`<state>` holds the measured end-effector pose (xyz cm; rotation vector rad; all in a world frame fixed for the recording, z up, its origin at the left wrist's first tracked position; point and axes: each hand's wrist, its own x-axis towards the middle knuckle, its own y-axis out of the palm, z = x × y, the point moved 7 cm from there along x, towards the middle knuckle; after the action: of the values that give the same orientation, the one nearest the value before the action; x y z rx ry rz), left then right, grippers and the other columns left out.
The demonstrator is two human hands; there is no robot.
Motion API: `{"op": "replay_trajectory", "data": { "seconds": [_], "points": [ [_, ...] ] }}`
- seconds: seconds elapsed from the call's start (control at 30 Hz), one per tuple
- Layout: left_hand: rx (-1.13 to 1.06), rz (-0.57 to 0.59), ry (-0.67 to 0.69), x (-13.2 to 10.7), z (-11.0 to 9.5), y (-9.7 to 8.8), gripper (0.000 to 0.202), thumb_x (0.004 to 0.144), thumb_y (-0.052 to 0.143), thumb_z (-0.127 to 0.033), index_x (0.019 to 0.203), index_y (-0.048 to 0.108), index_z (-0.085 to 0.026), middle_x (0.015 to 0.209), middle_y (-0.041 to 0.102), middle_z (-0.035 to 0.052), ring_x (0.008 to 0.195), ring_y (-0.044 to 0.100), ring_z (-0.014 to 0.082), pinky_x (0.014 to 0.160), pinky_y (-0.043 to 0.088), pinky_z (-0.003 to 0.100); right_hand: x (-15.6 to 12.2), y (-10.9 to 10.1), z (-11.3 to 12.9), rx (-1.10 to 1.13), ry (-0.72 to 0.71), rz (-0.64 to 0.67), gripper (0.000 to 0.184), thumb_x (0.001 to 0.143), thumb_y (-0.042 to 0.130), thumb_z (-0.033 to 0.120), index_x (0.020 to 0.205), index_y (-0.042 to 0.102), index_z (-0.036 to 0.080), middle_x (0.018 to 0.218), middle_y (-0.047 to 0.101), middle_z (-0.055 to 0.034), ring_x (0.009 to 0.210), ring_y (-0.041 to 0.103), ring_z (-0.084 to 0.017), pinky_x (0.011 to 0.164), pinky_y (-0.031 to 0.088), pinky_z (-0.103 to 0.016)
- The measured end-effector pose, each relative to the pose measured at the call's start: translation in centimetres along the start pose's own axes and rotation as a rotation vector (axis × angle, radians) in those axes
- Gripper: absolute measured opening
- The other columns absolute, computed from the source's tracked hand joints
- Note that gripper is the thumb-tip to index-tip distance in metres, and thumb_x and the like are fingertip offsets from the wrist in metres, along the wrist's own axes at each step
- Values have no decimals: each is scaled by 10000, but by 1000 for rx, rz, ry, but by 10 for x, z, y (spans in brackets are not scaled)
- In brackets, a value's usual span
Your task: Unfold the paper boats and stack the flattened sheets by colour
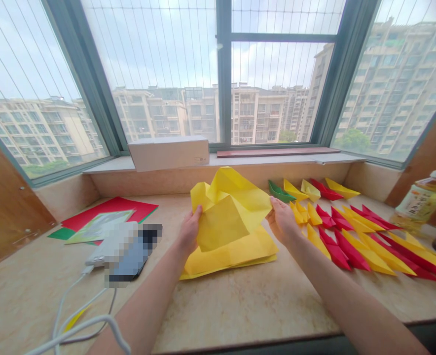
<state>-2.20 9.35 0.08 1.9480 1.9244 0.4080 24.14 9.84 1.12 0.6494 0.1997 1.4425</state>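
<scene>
Head view: the single camera, worn on the person's head, looking from above the near side of the counter (255, 305).
Counter edge: closest, crossing the bottom at about 5 o'clock.
Facing: forward to 12 o'clock and tilted down, yet level enough to take in the windows (166, 54) and the buildings (162, 116) far beyond.
Left hand (191, 227) and right hand (282, 218): near, slightly below centre, forearms (144, 296) entering from 7 and 4 o'clock.
Wooden panels (11, 212): at 9 and 3 o'clock, bounding the wide view.
</scene>
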Motion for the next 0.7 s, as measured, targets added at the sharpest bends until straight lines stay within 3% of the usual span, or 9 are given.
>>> {"op": "replay_trajectory", "data": {
  "seconds": [0.13,0.27,0.37,0.43,0.53,0.63,0.7],
  "points": [
    [64,0,-50,0,3,-4,277,911,593,-351,1150,639,-219,999,762,87,943,717,264,799,574,370,-1,-6,-9,-389,86,59,245,840,585,398,991,623,209,863,744,-65,745,715,-217,658,588,-356],
    [172,34,-37,-4,2,-2,330,874,641,-403,1139,642,-207,978,760,90,955,707,274,796,568,363,-8,-6,2,-952,-169,54,423,816,593,327,1226,563,228,1069,718,-88,771,697,-210,738,571,-385],
    [294,151,-51,-13,4,9,406,838,676,-447,1156,648,-195,944,759,88,961,697,280,788,562,351,-16,4,5,-1121,-321,114,530,787,612,285,1307,528,230,1262,642,-105,990,667,-249,902,522,-436],
    [374,245,-71,-20,7,17,444,818,694,-460,1167,654,-189,920,758,83,963,692,280,793,553,340,-19,10,5,-1127,-327,158,486,789,628,297,1268,563,237,1230,661,-92,1055,645,-268,933,503,-441],
    [452,358,-101,-28,9,26,488,800,711,-464,1189,652,-176,921,755,86,968,685,283,803,540,332,-19,13,6,-942,-185,184,312,849,602,419,1092,652,230,1044,729,-75,957,682,-270,829,546,-400],
    [486,427,-132,-33,10,30,525,785,731,-458,1213,636,-170,939,752,89,974,684,276,815,534,324,-21,14,8,-623,9,157,396,856,577,573,955,679,203,881,748,-75,792,711,-264,659,569,-361],
    [466,444,-153,-34,10,31,535,784,731,-463,1222,628,-174,935,752,87,964,690,267,813,536,319,-24,18,10,-426,78,142,429,825,617,606,959,673,202,850,750,-70,755,717,-259,621,572,-351]
  ]
}}
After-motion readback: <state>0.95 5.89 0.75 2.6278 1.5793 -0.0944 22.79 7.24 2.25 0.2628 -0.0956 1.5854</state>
